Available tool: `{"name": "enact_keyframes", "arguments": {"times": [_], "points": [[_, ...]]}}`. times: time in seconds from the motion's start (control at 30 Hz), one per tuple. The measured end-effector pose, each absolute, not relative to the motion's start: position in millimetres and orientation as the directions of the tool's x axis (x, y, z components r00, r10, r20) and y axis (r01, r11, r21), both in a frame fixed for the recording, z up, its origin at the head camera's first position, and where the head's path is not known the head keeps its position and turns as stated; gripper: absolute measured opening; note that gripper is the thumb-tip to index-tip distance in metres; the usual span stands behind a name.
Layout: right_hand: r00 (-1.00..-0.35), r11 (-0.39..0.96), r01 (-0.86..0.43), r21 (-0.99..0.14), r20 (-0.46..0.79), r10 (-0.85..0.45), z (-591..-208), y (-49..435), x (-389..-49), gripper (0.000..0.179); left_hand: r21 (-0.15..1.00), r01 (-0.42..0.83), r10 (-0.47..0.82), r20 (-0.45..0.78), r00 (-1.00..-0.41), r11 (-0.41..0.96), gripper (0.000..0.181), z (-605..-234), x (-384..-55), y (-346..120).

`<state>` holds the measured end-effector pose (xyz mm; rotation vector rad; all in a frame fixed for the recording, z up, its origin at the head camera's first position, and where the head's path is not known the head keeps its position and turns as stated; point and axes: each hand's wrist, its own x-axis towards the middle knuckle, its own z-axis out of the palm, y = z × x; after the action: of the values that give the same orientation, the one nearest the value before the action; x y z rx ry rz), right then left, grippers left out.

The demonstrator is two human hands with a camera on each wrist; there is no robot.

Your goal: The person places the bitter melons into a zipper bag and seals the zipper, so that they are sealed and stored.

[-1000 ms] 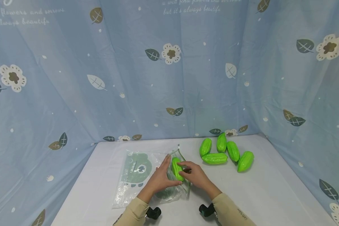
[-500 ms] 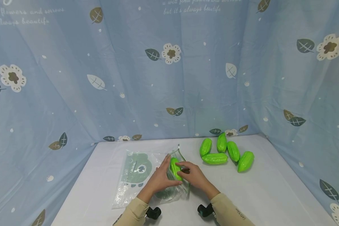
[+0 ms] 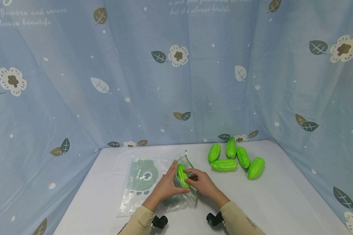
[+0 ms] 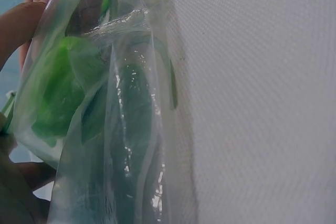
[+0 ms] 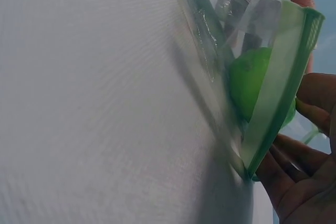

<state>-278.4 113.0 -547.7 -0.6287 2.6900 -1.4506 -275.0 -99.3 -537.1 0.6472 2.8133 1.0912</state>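
A clear zip bag (image 3: 125,199) with a green cartoon print lies on the white table, its green-edged mouth (image 5: 286,87) held apart at the right. My left hand (image 3: 164,187) grips the bag near that mouth, thumb and fingers spread wide around the opening. Just inside the mouth is a bright green, ridged star fruit (image 3: 182,174). My right hand (image 3: 204,182) pinches this star fruit from the right with thumb and fingers. Through the clear film, the star fruit (image 4: 63,87) also shows in the left wrist view. The bag partly covers the fingertips.
Several more green star fruits (image 3: 223,165) lie in a loose group at the back right of the table (image 3: 253,202). A blue patterned curtain (image 3: 176,85) hangs behind and along both sides. Black wrist-camera mounts (image 3: 160,222) stick out under the forearms.
The star fruit and my right hand have shifted slightly left, further into the bag's mouth, since a second ago. My left hand and the other star fruits stay in place.
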Motion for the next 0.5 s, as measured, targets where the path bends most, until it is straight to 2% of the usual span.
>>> {"name": "enact_keyframes", "arguments": {"times": [0.5], "points": [[-0.918,0.462,-0.352,-0.814,0.204,-0.341,-547.4,119.6,-274.7,0.042,0.656,0.355,0.396,0.093,-0.914,0.666,0.122,-537.3,-275.1,-98.9]]}}
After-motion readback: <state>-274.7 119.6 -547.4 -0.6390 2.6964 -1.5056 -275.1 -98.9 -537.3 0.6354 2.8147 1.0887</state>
